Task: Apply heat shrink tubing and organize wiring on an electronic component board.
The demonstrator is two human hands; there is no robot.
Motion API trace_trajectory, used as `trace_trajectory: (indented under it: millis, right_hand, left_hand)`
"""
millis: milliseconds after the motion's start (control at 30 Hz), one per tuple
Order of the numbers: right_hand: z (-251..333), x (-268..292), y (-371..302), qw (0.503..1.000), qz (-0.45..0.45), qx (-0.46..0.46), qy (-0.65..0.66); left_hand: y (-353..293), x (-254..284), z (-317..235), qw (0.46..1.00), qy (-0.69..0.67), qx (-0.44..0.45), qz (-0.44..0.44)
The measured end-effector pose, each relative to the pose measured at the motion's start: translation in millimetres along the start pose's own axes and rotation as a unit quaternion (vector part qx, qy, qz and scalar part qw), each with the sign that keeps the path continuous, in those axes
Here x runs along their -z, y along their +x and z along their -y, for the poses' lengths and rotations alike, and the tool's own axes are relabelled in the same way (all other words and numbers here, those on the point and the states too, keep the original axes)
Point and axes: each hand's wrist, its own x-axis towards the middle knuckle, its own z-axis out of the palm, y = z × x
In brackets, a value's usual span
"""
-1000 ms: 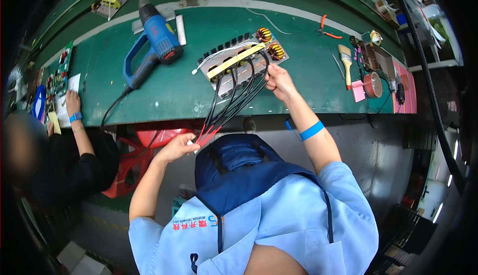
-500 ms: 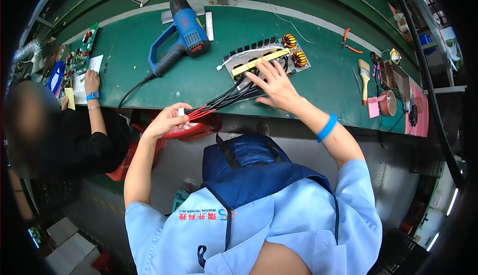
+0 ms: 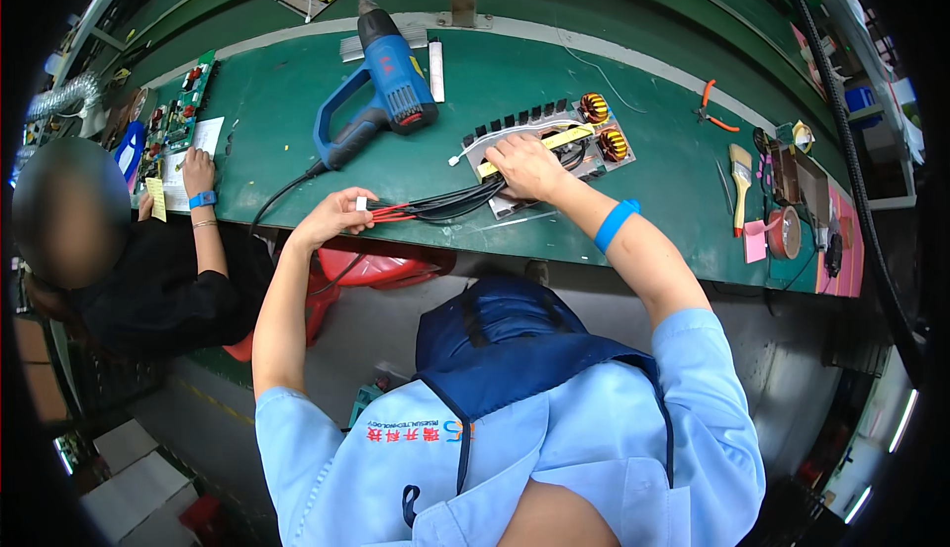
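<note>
A circuit board [image 3: 594, 146] with black heat sinks, a yellow part and two copper coils lies on the green bench [image 3: 495, 72]. My right hand [image 3: 522, 167] presses down on its near edge, where a bundle of black and red wires [image 3: 445, 206] leaves it. My left hand [image 3: 336, 216] pinches the free end of that bundle by a small white connector near the bench's front edge. A blue wristband sits on my right forearm.
A blue heat gun [image 3: 381, 92] lies left of the board, its cable running off the front edge. At the right are a brush [image 3: 740, 176], a tape roll [image 3: 784, 232] and orange cutters [image 3: 714, 106]. At the left another person's hand [image 3: 198, 173] rests on papers by a green board.
My right hand has dropped from the wires onto the board's near edge. My left hand has lifted the wire ends up level with the bench's front edge, drawing the bundle out leftward.
</note>
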Motion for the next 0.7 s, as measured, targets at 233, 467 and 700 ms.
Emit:
trace_trajectory:
  millis: [233,467,700]
  right_hand:
    - [-7,-4,-1,0.999,-0.022,0.022,0.017]
    - [-5,0,4,0.998,-0.024,0.033,0.052]
    - [-17,9,3,0.99,0.009,0.084,0.111]
  left_hand:
    - [-9,-64,-42,0.804,0.5,-0.259,-0.191]
    - [40,-104,-22,0.886,0.421,-0.161,-0.112]
    - [50,-111,-32,0.842,0.502,-0.117,-0.16]
